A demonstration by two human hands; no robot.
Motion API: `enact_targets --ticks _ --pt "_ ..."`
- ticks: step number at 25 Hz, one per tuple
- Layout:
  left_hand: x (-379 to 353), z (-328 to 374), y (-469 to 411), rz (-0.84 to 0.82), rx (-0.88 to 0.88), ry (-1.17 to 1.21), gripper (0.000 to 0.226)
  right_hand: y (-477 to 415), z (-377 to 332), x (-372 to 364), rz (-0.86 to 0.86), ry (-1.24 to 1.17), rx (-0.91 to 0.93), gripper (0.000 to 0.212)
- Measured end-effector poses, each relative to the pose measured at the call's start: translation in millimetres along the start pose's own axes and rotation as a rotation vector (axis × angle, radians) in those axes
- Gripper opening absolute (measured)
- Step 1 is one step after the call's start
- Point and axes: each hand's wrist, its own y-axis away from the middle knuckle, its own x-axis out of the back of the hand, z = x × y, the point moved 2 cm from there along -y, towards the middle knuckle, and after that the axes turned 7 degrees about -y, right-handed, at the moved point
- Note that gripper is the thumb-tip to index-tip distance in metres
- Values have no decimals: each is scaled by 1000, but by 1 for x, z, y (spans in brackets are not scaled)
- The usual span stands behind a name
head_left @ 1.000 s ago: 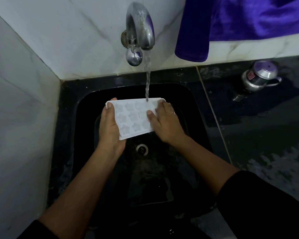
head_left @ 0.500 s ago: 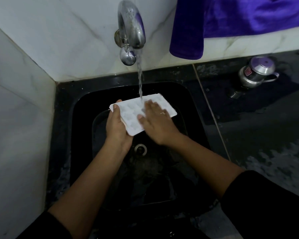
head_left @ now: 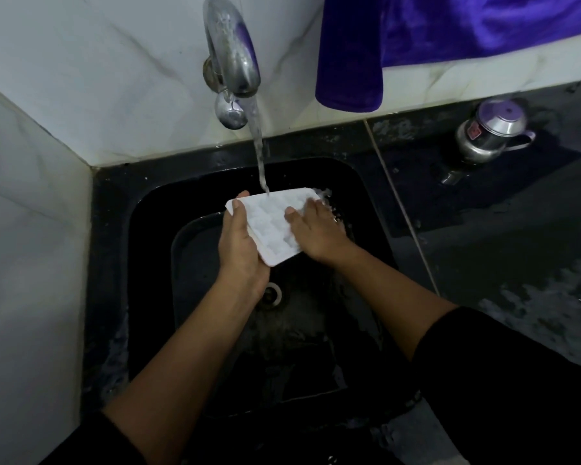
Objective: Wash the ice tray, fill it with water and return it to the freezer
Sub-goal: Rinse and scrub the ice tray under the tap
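A white ice tray point(head_left: 270, 223) is held over the black sink point(head_left: 356, 182), tilted, with its cells facing up. Water runs from the steel tap point(head_left: 232, 62) and lands on the tray's far edge. My left hand point(head_left: 240, 243) grips the tray's left long side, thumb on top, fingers underneath. My right hand point(head_left: 316, 229) lies flat on the tray's right part, fingers straight and spread over the cells. Splashing water blurs the tray's far right corner.
The sink drain point(head_left: 271, 293) lies below my left wrist. A steel mug with a lid point(head_left: 490, 135) stands on the wet dark counter point(head_left: 517, 246) to the right. A purple cloth point(head_left: 416, 45) hangs on the marble wall. A white tiled wall point(head_left: 31, 263) closes the left side.
My right hand slid across the tray toward its far right end. The tray turned a little under the stream, and my left hand kept its hold.
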Motion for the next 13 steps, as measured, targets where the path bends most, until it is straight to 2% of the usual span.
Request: enact_targets --ticks 4,5,6,8,10,13 --pt "7 8 -17 108 95 -37 66 29 -24 -35 -146 63 276 80" --pt "8 9 -18 126 108 -59 66 26 -22 -35 -161 57 285 81" --pt "7 9 -15 130 112 -54 61 14 -18 -31 -103 30 244 82" --pt "0 0 -8 119 108 -103 55 -18 -11 -14 59 -52 37 83" --pt "-4 -5 -7 99 114 -110 59 -28 -11 -9 82 -105 -89 80" --pt "-2 5 -12 88 48 -56 42 0 -40 -35 -71 -53 160 69"
